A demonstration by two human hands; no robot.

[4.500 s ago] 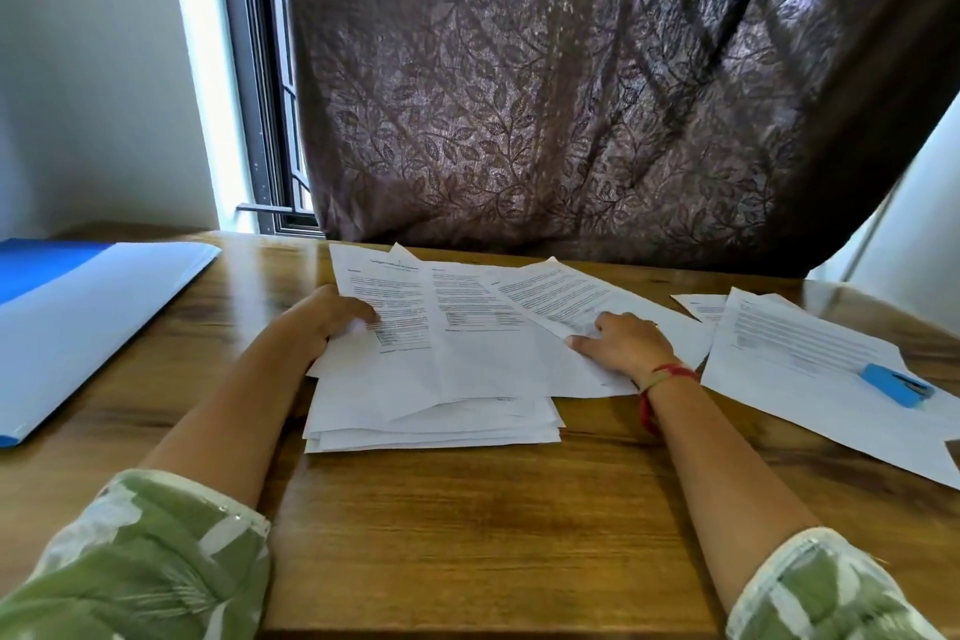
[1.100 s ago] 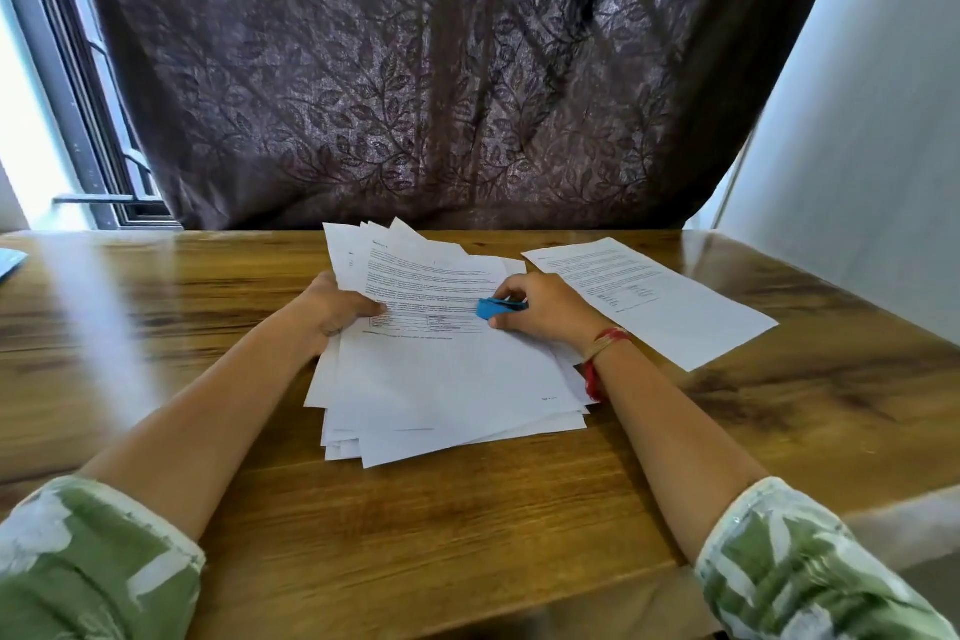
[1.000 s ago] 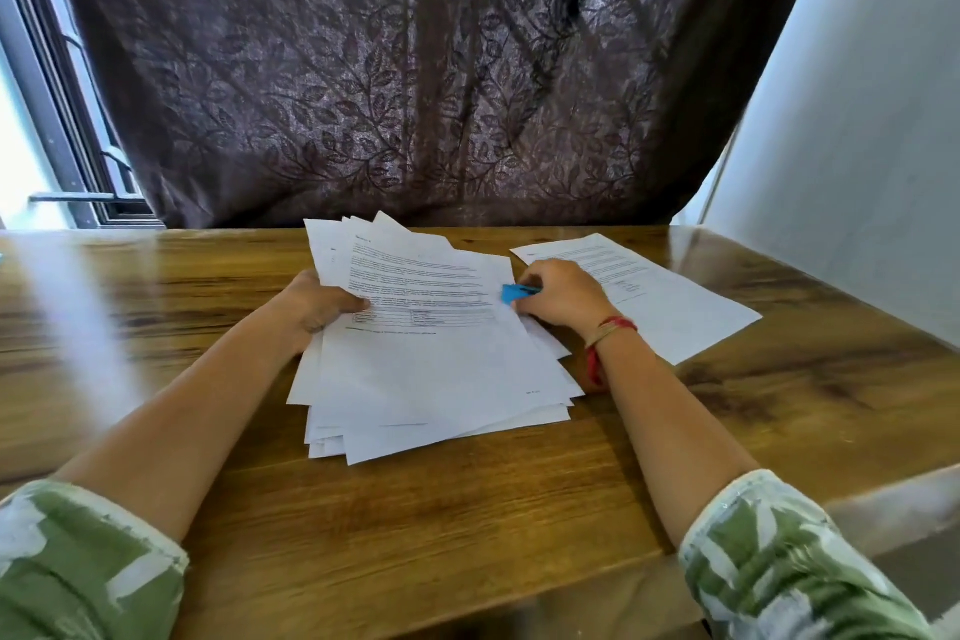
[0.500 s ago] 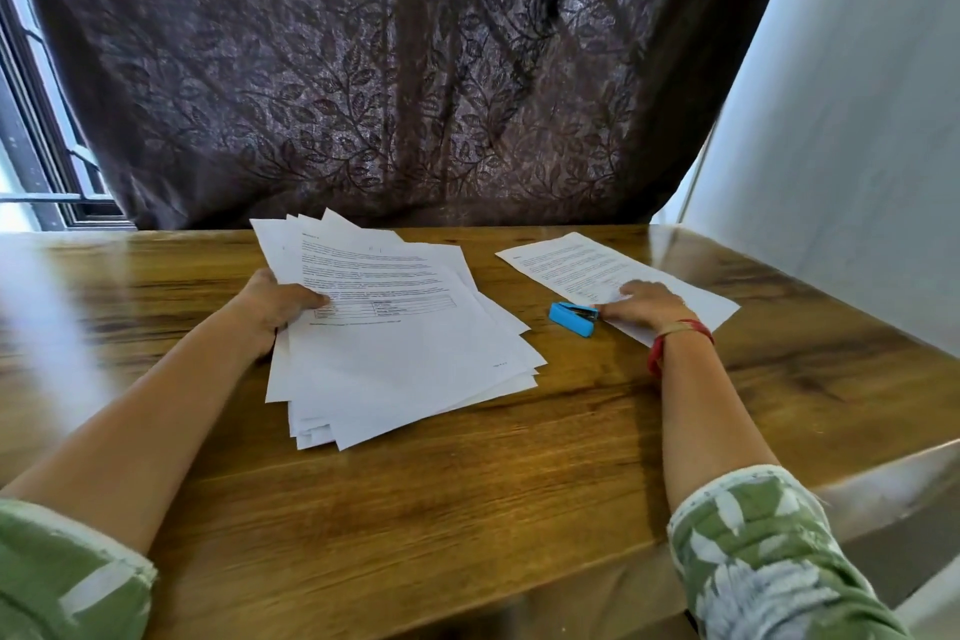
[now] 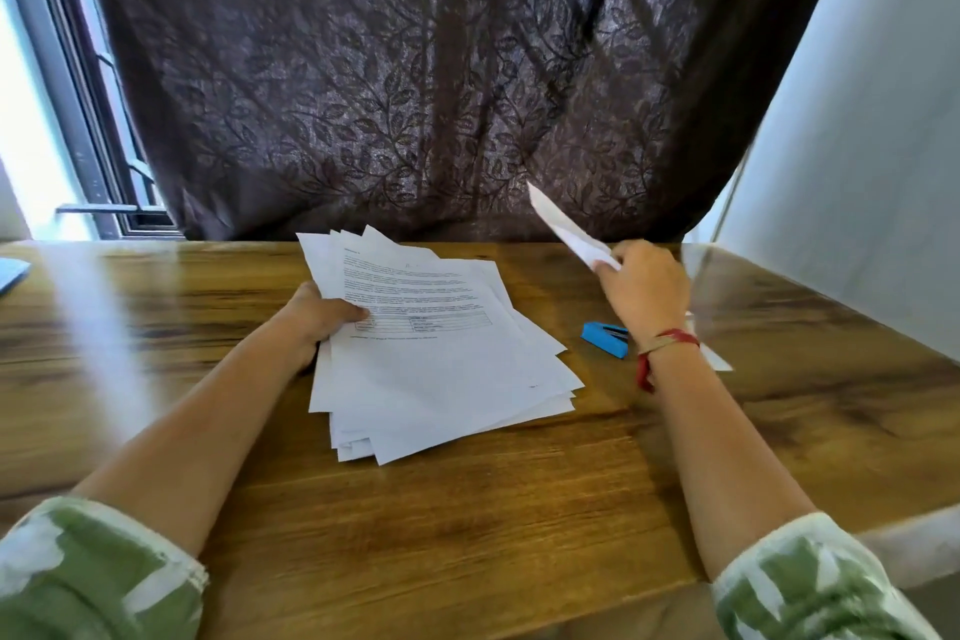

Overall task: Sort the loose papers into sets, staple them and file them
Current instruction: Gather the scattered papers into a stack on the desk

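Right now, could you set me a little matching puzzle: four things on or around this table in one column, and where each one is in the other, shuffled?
1 paper stack
2 stapler
3 separate paper
4 curtain

A raised in the right hand
B hanging behind the table
C lying on the table, in no hand
D gripped at its edge by the left hand

Pairs: 1-D, 2-C, 3-A, 4-B.

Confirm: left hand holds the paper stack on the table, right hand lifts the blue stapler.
Wrong: the right hand lifts a white paper; the blue stapler lies on the table. The left hand does hold the paper stack. Head view shows it.
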